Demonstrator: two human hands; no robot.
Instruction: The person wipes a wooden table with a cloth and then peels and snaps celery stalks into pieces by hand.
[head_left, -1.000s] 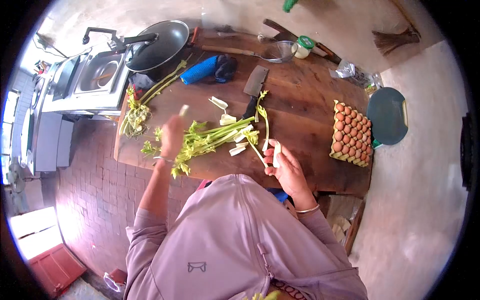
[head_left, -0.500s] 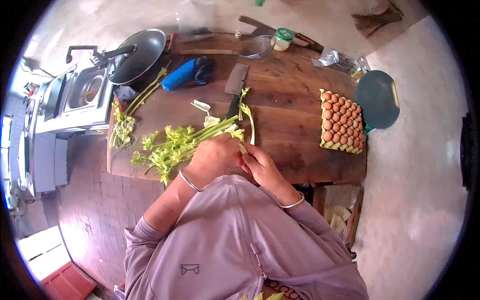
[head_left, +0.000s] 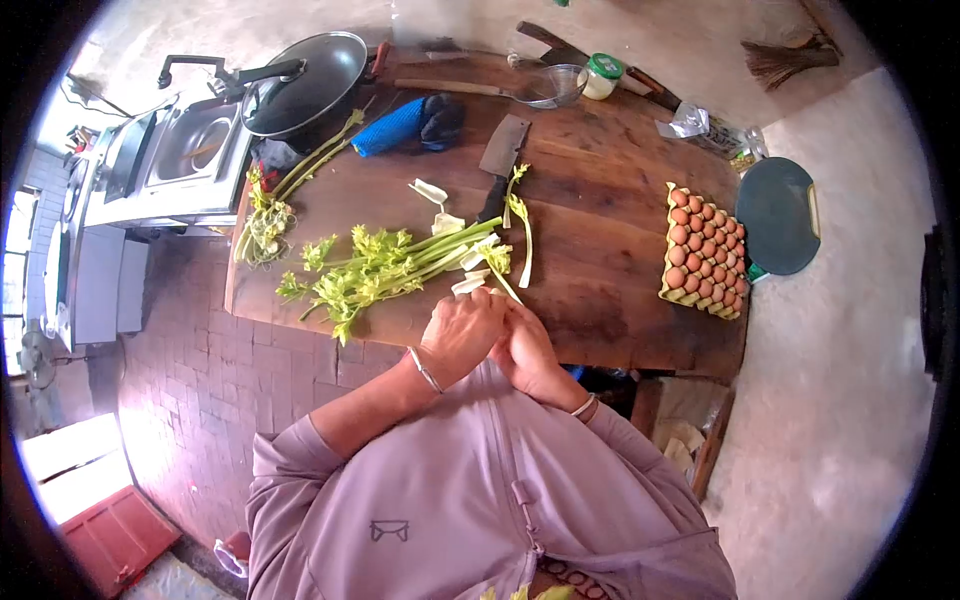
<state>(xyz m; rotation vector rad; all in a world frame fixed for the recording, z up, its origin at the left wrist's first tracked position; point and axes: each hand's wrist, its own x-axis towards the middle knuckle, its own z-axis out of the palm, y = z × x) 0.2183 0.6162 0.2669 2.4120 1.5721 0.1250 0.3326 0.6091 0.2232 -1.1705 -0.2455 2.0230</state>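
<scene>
My left hand and my right hand meet in front of my chest at the table's near edge. Both have curled fingers, and what they pinch is hidden between them. Just beyond them lies a bunch of leafy celery, leaves to the left and stalks to the right. Pale cut pieces rest by the stalks. A thin stalk lies apart on the right. Behind the bunch is a cleaver, its black handle towards the stalks.
An egg tray stands at the table's right, beside a round green board. At the back are a wok, a blue mesh item, a strainer and a green-lidded jar. Roots and stalks lie left.
My left hand has come from above the leaves to my right hand, and both are now together nearer my chest. The pale piece seen in my right hand is now hidden.
</scene>
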